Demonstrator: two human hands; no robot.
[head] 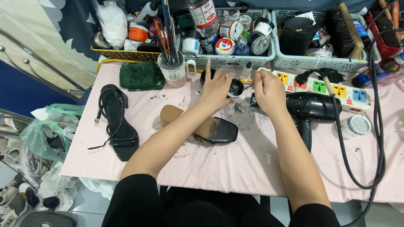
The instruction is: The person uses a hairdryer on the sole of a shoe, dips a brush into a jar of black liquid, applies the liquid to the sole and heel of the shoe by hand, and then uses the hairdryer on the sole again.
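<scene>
Two shoes on the bench — one strappy black sandal, one tan-heeled shoe sole-up. Two storage baskets — one mug of brushes, one black hair dryer, one power strip.
</scene>
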